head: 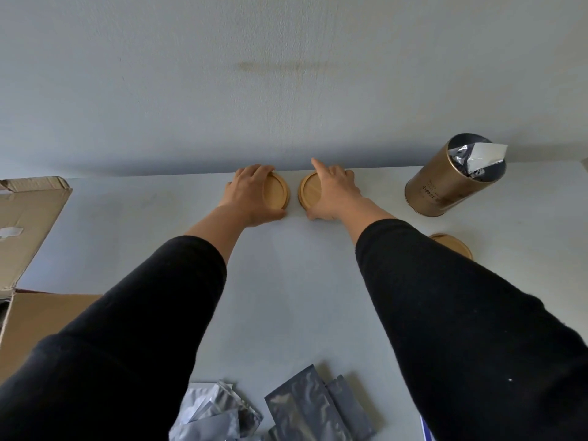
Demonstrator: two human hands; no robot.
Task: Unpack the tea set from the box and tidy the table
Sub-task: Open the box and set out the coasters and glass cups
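**Two wooden coasters at the far table edge, one under each hand**

Your left hand (251, 194) lies over the left wooden coaster (277, 195), fingers curled along its far rim and thumb at its near rim, so you are gripping it. Your right hand (334, 192) covers the right side of the right wooden coaster (310, 190); the index finger points straight out past the rim toward the wall (286, 74), the other fingers bend over the far edge, the thumb sits at the near edge. Both coasters lie flat on the grey table (286, 281), just beside each other with a narrow gap between, close to the wall.

To your right stands a gold tin canister (445, 186), upright and open, with silver foil packets (477, 157) sticking out of its mouth. Nearer you, a round wooden lid (455, 245) lies flat, partly hidden behind your right sleeve (461, 313).

At the left edge sits the cardboard box (28, 233), flaps open. At the near edge, between your sleeves, lies a loose pile of foil sachets (305, 405), some crumpled, some flat.
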